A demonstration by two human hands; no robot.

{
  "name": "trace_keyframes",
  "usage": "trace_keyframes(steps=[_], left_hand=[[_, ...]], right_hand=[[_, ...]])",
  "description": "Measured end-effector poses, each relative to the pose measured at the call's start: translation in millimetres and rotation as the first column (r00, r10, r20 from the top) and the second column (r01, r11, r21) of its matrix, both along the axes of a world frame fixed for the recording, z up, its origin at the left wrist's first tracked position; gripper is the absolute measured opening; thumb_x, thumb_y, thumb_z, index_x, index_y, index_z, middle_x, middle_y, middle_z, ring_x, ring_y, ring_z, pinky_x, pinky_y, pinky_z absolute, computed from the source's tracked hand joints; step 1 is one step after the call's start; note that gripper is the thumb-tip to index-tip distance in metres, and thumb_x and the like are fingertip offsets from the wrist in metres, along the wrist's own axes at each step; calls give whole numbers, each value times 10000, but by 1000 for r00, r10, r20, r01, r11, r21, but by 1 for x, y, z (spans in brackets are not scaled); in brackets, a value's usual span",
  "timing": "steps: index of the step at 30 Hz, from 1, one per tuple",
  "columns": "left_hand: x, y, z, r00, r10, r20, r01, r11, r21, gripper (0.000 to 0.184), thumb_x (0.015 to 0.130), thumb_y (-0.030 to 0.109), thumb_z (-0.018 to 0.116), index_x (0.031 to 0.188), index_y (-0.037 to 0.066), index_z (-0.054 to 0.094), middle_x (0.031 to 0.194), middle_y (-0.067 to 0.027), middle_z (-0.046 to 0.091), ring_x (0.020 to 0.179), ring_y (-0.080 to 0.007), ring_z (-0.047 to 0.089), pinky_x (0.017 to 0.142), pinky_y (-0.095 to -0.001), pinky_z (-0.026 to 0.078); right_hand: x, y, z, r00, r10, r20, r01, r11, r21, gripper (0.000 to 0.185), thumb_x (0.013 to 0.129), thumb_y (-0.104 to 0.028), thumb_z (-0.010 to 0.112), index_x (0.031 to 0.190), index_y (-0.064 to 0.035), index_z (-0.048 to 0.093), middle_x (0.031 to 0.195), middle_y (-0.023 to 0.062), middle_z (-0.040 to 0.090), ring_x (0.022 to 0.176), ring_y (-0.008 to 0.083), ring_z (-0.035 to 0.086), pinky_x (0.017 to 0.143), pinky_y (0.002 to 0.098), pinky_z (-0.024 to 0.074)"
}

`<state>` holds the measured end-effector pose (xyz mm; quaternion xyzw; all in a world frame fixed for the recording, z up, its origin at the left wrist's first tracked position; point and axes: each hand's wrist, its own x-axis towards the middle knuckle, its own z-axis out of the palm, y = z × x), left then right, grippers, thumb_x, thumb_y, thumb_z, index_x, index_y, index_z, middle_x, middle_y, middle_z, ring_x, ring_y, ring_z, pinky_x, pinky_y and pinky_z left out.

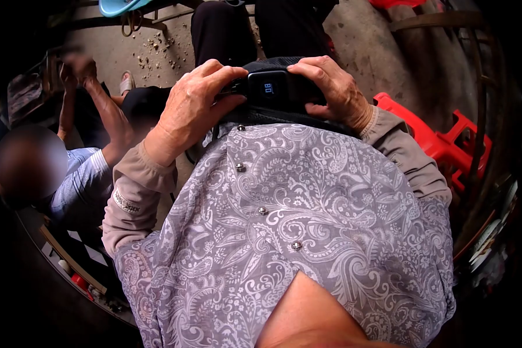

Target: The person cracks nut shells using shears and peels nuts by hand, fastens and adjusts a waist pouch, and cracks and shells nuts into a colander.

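Observation:
A black device (267, 87) with small lit digits lies in or on a black mesh pouch (284, 115) at my waist. My left hand (192, 104) grips the left end, its fingertips at the device's upper left edge and its thumb lower down. On the other side, my right hand (334, 90) holds the pouch, with a forefinger at the device's upper right corner and the thumb bent below. The dark material between my fingers is hard to make out. Below the pouch hangs my patterned grey shirt (307, 191) with round metal buttons.
Another person (81, 174) sits at the left, forearms raised. A red plastic stool (441, 142) stands at the right. Crumbs (153, 55) lie on the concrete floor (174, 43), near a blue basin (119, 7). Dark metal frames line the right edge.

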<state>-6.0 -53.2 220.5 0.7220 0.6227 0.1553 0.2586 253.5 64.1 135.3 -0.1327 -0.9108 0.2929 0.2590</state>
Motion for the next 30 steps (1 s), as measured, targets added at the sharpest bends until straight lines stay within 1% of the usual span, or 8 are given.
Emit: trace_keyframes(steps=[5, 8, 11, 14, 23, 27, 29, 30], left_hand=[[4, 0, 4, 994, -55, -91, 56, 998, 8, 586, 705, 90, 809, 1248, 133, 594, 1065, -79, 582, 935, -276, 638, 771, -364, 542], [10, 0, 2, 989, -61, -134, 64, 998, 18, 673, 651, 100, 843, 1258, 134, 556, 1107, -81, 558, 1000, -290, 610, 817, -387, 526], [17, 1, 0, 976, -56, -212, 63, 998, 28, 700, 620, 95, 855, 1240, 114, 532, 1128, -86, 540, 1048, -293, 582, 856, -391, 507], [18, 1, -11, 968, -64, -244, 93, 990, 110, 670, 614, 157, 848, 1197, 92, 523, 1086, -69, 521, 1041, -247, 553, 827, -373, 461], [23, 6, -23, 956, -49, -288, 99, 982, 163, 691, 549, 201, 872, 1136, 83, 525, 1063, -71, 518, 1006, -259, 537, 795, -370, 430], [23, 6, -27, 962, -32, -271, 95, 971, 221, 688, 520, 211, 880, 1107, 96, 540, 1026, -58, 521, 968, -247, 534, 771, -367, 419], [23, 3, -29, 966, -17, -257, 88, 960, 266, 683, 506, 220, 884, 1091, 106, 550, 1006, -50, 523, 948, -241, 532, 764, -367, 413], [24, 2, -29, 965, -15, -260, 83, 964, 251, 713, 481, 212, 882, 1107, 108, 555, 1027, -53, 532, 963, -251, 538, 785, -375, 430]], right_hand=[[0, -1, -2, 1000, -13, -5, 13, 1000, 0, 847, 532, -53, 851, 1302, -157, 514, 1138, 68, 579, 1006, 260, 612, 861, 351, 563], [-1, -2, -2, 1000, -16, -6, 16, 1000, 2, 844, 534, -57, 851, 1302, -159, 515, 1136, 69, 580, 1004, 259, 612, 859, 350, 564], [0, -2, -2, 1000, -18, -8, 18, 1000, -6, 844, 534, -54, 850, 1302, -157, 515, 1132, 69, 581, 1002, 260, 613, 861, 352, 562], [-1, -3, -1, 1000, -16, -14, 16, 1000, -14, 845, 532, -51, 848, 1302, -151, 514, 1128, 73, 582, 1000, 263, 614, 868, 355, 557], [-2, -2, -1, 1000, -10, -23, 10, 1000, -17, 836, 537, -42, 839, 1300, -135, 510, 1122, 89, 582, 1010, 278, 615, 886, 363, 544], [-2, -1, -1, 1000, -9, -30, 9, 1000, -13, 839, 544, -34, 835, 1307, -128, 500, 1128, 94, 579, 1008, 281, 616, 886, 364, 544], [-1, -1, 2, 1000, 1, -8, -1, 999, -41, 830, 559, -22, 829, 1311, -119, 492, 1134, 101, 578, 1027, 290, 613, 909, 366, 539], [0, 0, 4, 1000, 5, 4, -5, 998, -56, 826, 566, -16, 825, 1314, -114, 487, 1138, 104, 577, 1037, 295, 611, 921, 368, 536]])
